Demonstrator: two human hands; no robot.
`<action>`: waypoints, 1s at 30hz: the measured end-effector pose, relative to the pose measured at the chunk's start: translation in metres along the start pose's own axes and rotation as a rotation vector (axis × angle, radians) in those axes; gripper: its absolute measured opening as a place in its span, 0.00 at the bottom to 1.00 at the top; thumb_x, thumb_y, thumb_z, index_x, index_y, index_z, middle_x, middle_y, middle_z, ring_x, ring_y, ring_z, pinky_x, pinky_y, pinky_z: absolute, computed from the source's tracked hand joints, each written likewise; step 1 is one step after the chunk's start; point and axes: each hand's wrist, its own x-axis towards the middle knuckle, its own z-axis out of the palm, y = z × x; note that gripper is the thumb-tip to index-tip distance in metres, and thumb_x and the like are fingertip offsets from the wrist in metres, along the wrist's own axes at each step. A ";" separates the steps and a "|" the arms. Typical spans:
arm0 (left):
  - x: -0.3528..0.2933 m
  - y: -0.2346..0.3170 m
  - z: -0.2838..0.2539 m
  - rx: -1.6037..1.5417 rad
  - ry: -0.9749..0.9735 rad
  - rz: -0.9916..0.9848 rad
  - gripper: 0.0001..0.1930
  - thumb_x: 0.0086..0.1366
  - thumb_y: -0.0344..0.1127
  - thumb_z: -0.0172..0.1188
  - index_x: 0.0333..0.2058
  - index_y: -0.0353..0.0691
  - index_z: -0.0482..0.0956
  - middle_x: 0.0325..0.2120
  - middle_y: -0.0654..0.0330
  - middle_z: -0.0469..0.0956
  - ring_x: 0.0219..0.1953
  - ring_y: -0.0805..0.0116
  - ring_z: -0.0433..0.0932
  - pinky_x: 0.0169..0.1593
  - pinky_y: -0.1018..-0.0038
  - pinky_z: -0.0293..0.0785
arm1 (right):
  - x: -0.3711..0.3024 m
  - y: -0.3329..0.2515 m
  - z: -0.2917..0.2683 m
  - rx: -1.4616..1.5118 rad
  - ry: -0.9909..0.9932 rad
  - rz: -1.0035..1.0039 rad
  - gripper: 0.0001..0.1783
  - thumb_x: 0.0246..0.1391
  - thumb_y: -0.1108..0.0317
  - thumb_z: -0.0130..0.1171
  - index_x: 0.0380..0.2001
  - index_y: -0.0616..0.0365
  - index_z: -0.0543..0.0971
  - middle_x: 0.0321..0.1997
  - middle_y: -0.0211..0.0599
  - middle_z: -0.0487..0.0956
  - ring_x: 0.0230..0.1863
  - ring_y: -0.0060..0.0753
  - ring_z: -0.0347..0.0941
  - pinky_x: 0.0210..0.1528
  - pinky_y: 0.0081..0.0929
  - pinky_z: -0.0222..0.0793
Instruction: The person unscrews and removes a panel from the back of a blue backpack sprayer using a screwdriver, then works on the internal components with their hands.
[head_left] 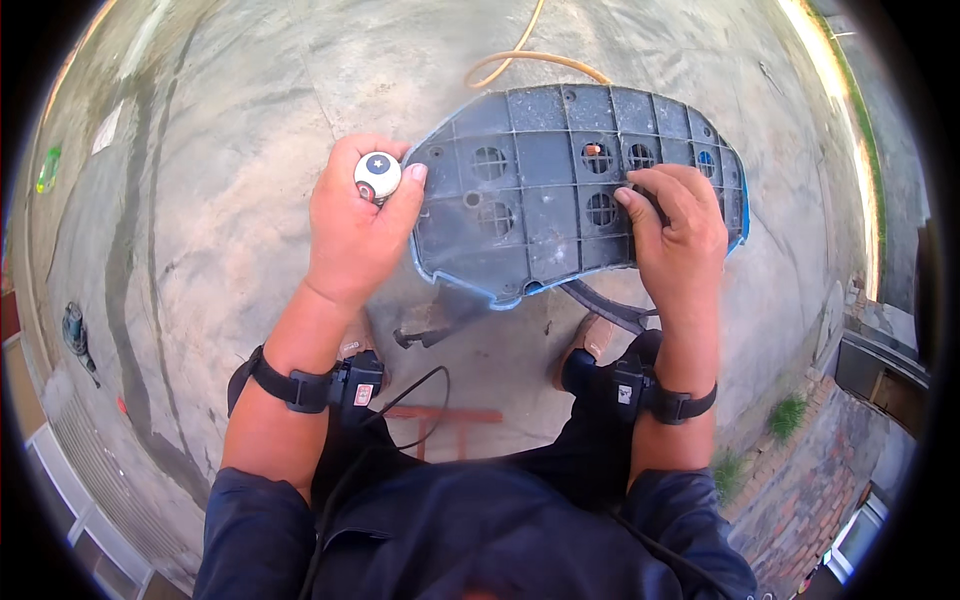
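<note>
Upside down before me, with its ribbed underside showing, is a dark grey plastic cover [545,235] with a blue rim and several round grilles. My left hand [365,215] is closed around a white round-ended object [378,166] with a dark disc and a star on its end; its kind I cannot make out. The left thumb lies by the cover's left edge. Over the cover's right part, my right hand [680,225] has thumb and fingertips brought together close to the ribs. Whatever those fingers hold, if anything, is hidden. A copper-coloured bit [594,150] shows in one grille.
A yellow hose [550,60] runs behind the cover. Below it are a black curved strap [610,307] and a dark blurred piece [425,330]. A reddish frame [445,412] lies between my feet. Far left on the concrete are a teal power tool [75,330] and green bottle [48,170].
</note>
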 end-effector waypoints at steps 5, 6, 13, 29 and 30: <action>-0.004 -0.009 -0.003 0.041 0.061 -0.052 0.12 0.67 0.32 0.67 0.44 0.37 0.76 0.36 0.64 0.80 0.36 0.79 0.76 0.42 0.78 0.75 | -0.002 0.004 0.013 0.021 -0.018 0.004 0.08 0.47 0.67 0.72 0.32 0.53 0.85 0.37 0.32 0.81 0.41 0.40 0.78 0.43 0.36 0.76; -0.005 -0.012 -0.006 0.021 0.046 -0.036 0.12 0.67 0.32 0.67 0.44 0.37 0.76 0.36 0.64 0.80 0.36 0.79 0.76 0.42 0.78 0.75 | -0.001 0.001 0.013 0.011 -0.032 0.018 0.08 0.47 0.67 0.72 0.32 0.52 0.85 0.37 0.31 0.81 0.41 0.40 0.78 0.43 0.36 0.76; -0.007 -0.019 -0.006 0.000 0.010 -0.032 0.11 0.72 0.31 0.63 0.48 0.37 0.74 0.43 0.63 0.78 0.43 0.78 0.75 0.50 0.78 0.72 | -0.004 0.000 0.006 0.006 0.013 -0.048 0.09 0.47 0.69 0.73 0.32 0.54 0.84 0.36 0.32 0.82 0.39 0.40 0.78 0.40 0.34 0.76; -0.007 -0.019 -0.005 0.002 0.021 -0.002 0.11 0.70 0.31 0.65 0.48 0.36 0.75 0.39 0.65 0.76 0.39 0.79 0.73 0.46 0.80 0.72 | -0.009 0.005 0.016 0.047 0.059 -0.030 0.09 0.46 0.66 0.73 0.32 0.53 0.85 0.37 0.33 0.82 0.41 0.39 0.79 0.41 0.35 0.78; -0.005 -0.018 -0.004 0.003 0.015 -0.007 0.11 0.71 0.31 0.65 0.48 0.36 0.75 0.39 0.65 0.76 0.39 0.79 0.73 0.46 0.80 0.71 | -0.006 0.007 0.016 0.026 0.058 -0.027 0.09 0.46 0.66 0.73 0.32 0.54 0.85 0.37 0.33 0.82 0.40 0.40 0.79 0.41 0.35 0.78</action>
